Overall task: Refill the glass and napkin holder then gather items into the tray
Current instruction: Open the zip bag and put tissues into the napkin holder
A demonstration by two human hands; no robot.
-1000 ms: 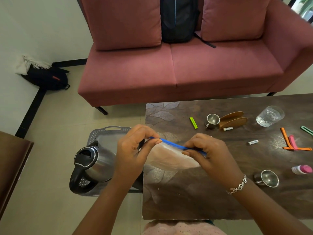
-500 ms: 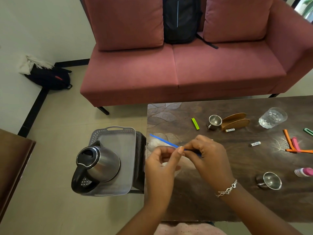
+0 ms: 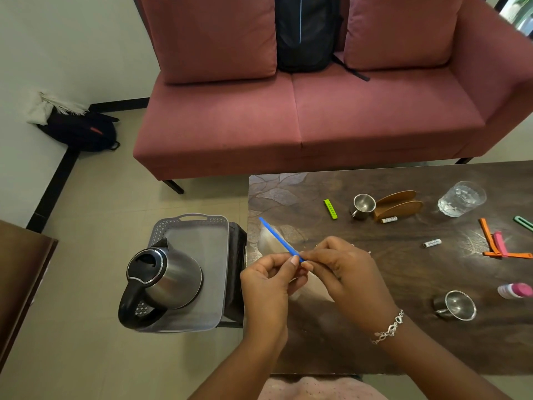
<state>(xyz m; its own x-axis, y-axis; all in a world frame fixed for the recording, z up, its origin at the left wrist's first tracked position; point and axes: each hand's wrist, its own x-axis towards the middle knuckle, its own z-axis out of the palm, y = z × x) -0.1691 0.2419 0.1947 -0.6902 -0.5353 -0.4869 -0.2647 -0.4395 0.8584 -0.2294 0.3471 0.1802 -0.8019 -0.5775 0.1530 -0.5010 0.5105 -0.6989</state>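
**Both hands pinch the bag's zip**

The left hand [image 3: 268, 287] and right hand [image 3: 346, 275] meet, each pinching the blue strip [image 3: 278, 239] of a clear bag [image 3: 266, 241] that lies at the table's [image 3: 375, 336] left end. Its pale contents may be napkins, but I cannot tell. The film looks light, limp and slick, so the stiffer strip is the better hold. Farther back stands the holder [image 3: 399, 209], with the glass [image 3: 461, 199] to its right. The tray [image 3: 196, 218], left of the table, carries a kettle [image 3: 164, 281].

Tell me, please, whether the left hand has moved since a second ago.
Yes. The left hand has moved right, away from the kettle and in over the table edge, and now pinches the blue zip strip beside the right hand.
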